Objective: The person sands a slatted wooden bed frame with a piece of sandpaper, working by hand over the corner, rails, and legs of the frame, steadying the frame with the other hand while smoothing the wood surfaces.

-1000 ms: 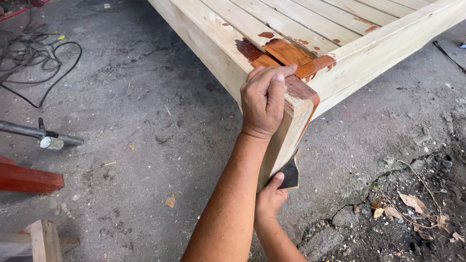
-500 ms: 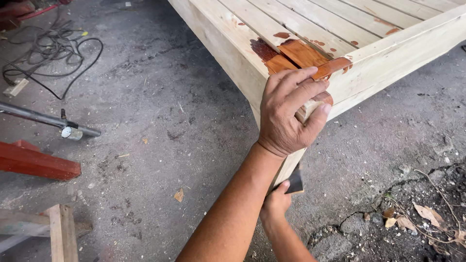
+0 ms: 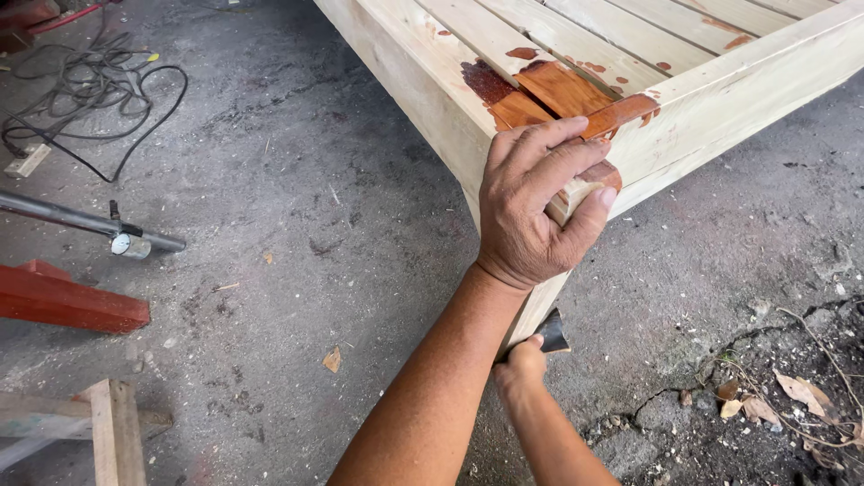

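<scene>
Lowest in view, the right hand (image 3: pixel 520 367) sits under the left forearm, at the foot of the corner post (image 3: pixel 538 306). Its fingers are curled shut around a small dark tool (image 3: pixel 552 333), of which only a wedge-shaped black part shows just beyond the thumb, pressed against the post's lower face; what kind of tool it is cannot be told.

Above it, the left hand (image 3: pixel 531 211) clasps the top corner of the pale wooden frame (image 3: pixel 720 99). The fingers (image 3: pixel 549 148) are spread a little and bent over the upper edge, while the thumb wraps round the outer side, its tip resting on the light wood just below a reddish-brown stained patch (image 3: pixel 607 173). The hand grips the corner itself and carries nothing loose.

Just past the fingertips, more of the same reddish-brown stain covers the ends of the slats (image 3: pixel 558 90) where they meet the corner, with a darker blot beside them and small drips farther along the boards. Beyond that the slats run away bare and pale.

To the side of the left hand's knuckles, well apart on the concrete floor (image 3: pixel 297 207), lie a grey metal pipe (image 3: pixel 85 223), a red-painted beam (image 3: pixel 72 304) and, nearer the viewer, a pale timber offcut (image 3: pixel 112 432). Farther off, a black cable (image 3: pixel 99 108) lies in loose coils. On the thumb side, dry leaves (image 3: pixel 792 396) lie by cracked ground
</scene>
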`<action>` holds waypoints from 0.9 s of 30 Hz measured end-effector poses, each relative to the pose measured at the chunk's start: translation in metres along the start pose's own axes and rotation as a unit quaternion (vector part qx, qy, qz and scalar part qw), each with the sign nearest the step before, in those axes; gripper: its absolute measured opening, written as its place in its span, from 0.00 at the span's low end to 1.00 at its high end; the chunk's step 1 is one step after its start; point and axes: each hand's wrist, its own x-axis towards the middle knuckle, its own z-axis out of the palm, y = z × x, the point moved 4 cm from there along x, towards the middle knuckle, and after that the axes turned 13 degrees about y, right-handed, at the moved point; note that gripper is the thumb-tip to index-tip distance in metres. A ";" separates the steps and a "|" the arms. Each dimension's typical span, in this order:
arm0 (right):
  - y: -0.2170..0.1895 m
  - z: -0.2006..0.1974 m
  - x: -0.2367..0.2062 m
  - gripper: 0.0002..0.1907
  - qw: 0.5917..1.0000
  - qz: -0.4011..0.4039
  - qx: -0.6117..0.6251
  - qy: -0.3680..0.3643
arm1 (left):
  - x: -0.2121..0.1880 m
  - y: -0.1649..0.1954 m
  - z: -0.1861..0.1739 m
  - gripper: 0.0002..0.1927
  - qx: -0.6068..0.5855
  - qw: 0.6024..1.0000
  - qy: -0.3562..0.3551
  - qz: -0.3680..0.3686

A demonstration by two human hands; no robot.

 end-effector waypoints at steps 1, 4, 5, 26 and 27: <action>-0.004 0.003 -0.001 0.31 0.999 0.026 0.017 0.010 | 0.000 0.000 0.000 0.14 0.001 1.000 0.000 0.001; -0.010 0.006 -0.003 0.33 0.995 -0.004 0.052 -0.087 | 0.001 0.000 0.000 0.16 0.002 1.000 0.002 0.003; -0.010 0.006 -0.007 0.33 0.988 -0.030 0.060 -0.138 | 0.000 0.000 0.001 0.15 0.003 1.000 0.002 0.002; -0.005 0.005 0.011 0.26 0.976 0.211 0.040 -0.048 | -0.001 -0.001 0.001 0.16 -0.010 1.000 0.008 -0.003; -0.007 0.003 0.012 0.25 0.978 0.196 0.056 -0.042 | -0.002 -0.001 0.001 0.16 -0.007 1.000 0.008 -0.007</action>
